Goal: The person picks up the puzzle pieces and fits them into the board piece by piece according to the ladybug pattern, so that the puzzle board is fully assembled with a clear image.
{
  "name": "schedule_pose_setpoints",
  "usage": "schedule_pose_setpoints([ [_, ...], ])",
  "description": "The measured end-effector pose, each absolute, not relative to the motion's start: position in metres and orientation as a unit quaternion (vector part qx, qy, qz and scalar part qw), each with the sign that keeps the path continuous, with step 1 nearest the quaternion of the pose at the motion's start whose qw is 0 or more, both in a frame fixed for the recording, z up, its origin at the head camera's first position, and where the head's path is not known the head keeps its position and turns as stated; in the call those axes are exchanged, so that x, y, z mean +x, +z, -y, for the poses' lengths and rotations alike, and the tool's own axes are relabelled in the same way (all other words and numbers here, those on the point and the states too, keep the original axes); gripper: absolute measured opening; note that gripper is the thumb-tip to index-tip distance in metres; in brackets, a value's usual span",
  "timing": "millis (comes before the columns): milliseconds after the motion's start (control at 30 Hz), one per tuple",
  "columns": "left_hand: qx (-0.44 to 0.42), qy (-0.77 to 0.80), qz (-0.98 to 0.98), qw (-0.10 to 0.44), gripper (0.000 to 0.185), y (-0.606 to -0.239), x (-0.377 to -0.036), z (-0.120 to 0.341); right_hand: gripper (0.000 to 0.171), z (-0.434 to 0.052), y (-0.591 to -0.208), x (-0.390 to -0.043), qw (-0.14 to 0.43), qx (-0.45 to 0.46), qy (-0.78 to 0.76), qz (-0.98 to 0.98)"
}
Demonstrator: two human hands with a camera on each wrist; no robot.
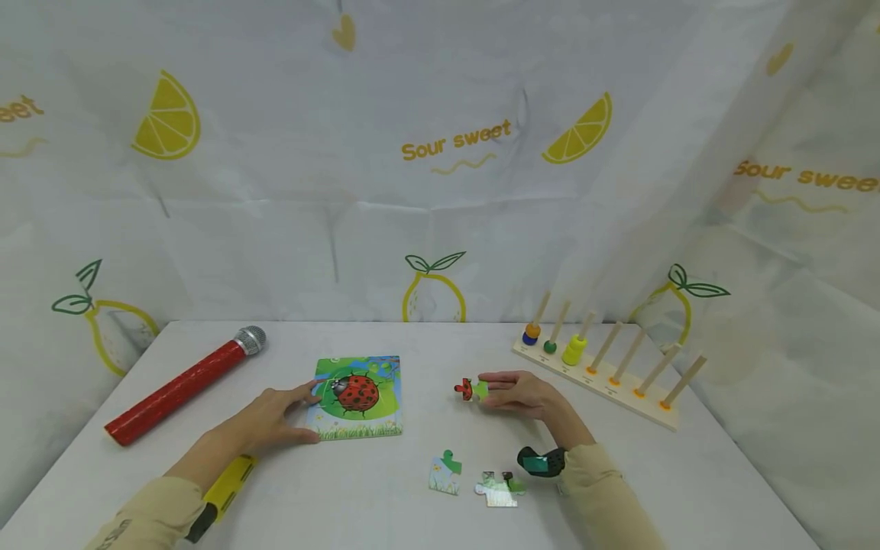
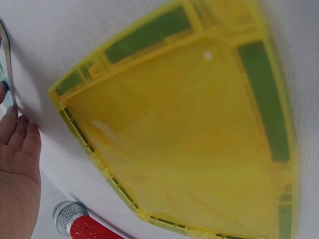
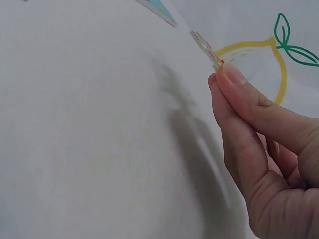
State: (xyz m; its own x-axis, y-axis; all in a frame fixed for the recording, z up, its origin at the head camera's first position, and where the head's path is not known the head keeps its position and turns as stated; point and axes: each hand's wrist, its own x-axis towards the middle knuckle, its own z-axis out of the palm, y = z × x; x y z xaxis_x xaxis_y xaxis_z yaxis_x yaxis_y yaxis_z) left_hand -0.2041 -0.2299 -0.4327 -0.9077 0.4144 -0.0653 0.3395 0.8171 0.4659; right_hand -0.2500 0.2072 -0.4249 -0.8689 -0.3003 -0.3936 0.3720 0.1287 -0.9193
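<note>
In the head view, my left hand (image 1: 271,420) rests at the left edge of a ladybug picture board (image 1: 388,418), fingers and thumb spread along that side. The left wrist view shows these fingers (image 2: 20,139) at the board's edge. My right hand (image 1: 519,396) pinches a small red and green puzzle piece (image 1: 467,389) right of the board. In the right wrist view, thumb and index finger hold this puzzle piece (image 3: 205,47) by one end, raised off the table. Two loose puzzle pieces, one with grass (image 1: 444,475) and one paler (image 1: 499,490), lie nearer me.
A red microphone (image 1: 179,393) lies at the left. At the back right stands a wooden peg board (image 1: 619,389) with coloured beads. Close to my left wrist is a yellow translucent plastic piece (image 2: 174,134). My right sleeve (image 1: 601,489) crosses the table's near right.
</note>
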Motion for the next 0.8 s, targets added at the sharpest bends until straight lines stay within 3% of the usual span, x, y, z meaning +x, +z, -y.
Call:
schedule_pose_setpoints([
  [800, 0.191, 0.229, -0.951, 0.085, 0.083, -0.432, -0.204, 0.229, 0.046, -0.111, -0.434, -0.267, 0.260, 0.003, -0.665, -0.701],
])
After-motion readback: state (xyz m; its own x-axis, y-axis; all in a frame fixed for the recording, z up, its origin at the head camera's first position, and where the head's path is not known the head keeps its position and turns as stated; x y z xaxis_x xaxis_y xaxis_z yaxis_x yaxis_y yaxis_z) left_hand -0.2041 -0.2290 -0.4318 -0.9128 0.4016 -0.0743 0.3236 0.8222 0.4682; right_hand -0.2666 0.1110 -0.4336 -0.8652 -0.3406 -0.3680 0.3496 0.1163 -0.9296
